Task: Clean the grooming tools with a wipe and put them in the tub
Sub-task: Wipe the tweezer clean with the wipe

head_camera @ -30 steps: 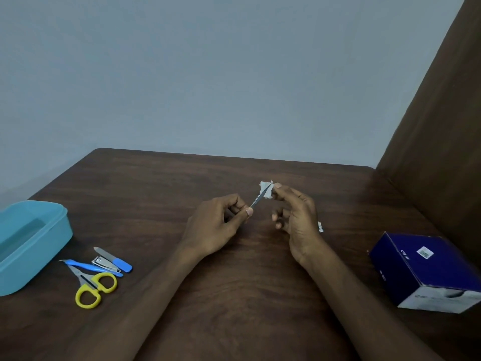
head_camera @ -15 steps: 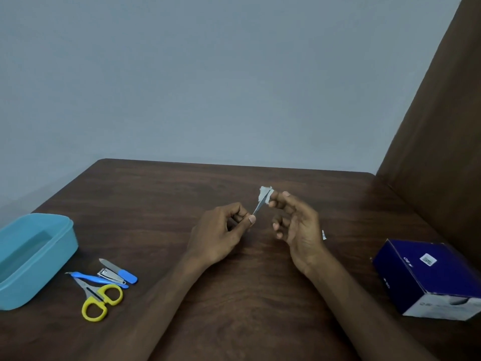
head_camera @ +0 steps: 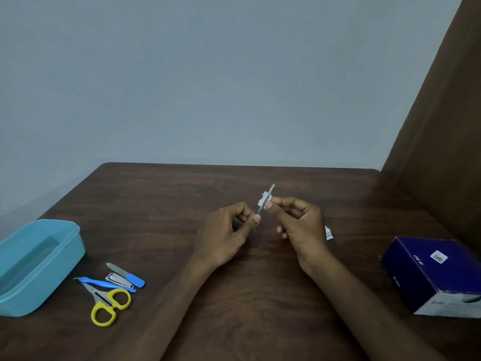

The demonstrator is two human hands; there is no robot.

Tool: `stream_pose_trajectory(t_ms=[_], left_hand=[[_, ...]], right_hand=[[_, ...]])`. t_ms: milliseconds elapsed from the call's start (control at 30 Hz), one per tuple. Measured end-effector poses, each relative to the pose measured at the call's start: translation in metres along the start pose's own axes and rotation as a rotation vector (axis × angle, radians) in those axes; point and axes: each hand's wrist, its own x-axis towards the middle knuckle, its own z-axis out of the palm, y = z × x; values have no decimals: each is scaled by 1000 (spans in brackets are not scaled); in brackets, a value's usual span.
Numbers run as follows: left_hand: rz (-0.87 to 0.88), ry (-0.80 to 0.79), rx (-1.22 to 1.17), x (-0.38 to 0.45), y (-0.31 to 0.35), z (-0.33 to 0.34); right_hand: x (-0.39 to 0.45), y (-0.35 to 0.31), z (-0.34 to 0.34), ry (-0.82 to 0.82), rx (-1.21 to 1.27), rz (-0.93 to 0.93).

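Both hands work above mid-table: left hand (head_camera: 226, 234) pinches the lower end of a slim metal tool (head_camera: 265, 199), likely tweezers; right hand (head_camera: 296, 222) pinches a small white wipe (head_camera: 263, 200) round its shaft. Upper tip pokes out past the wipe. Judgement: wiping step under way; best to draw the wipe along the full length, tip included, with the left pinch firm so the tool doesn't twist. Waiting at left, close together: nail file (head_camera: 125, 274), nail clipper (head_camera: 118, 280), blue-handled tool (head_camera: 104, 284), yellow scissors (head_camera: 109, 306), just beside the teal tub (head_camera: 75, 246). Torn sachet scrap (head_camera: 328, 233) behind the right hand; dark blue box (head_camera: 432, 274) far right.
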Motion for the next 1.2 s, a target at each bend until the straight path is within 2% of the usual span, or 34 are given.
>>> stream_pose_trajectory(t_ms=[133,300,400,567,767,1067,1200], left_hand=[[-4,12,-30,0,1,0],[1,-12,-10,0,-1,0],[-1,-6,-16,1,0,0],[12,-24,45,-1,0,0],[14,-37,46,-1,1,-1],[42,-81,78,-4,3,-2],[41,-81,85,-3,2,-3]], right_hand=[[0,4,-4,-87,-164,-55],[4,3,-7,-39,-178,-96],[3,4,-8,-125,-225,-119],[6,3,-9,-49,-207,-92],[5,1,-9,-129,-153,-33],[13,7,-14,-129,-131,12],[13,6,-17,-230,-206,6]])
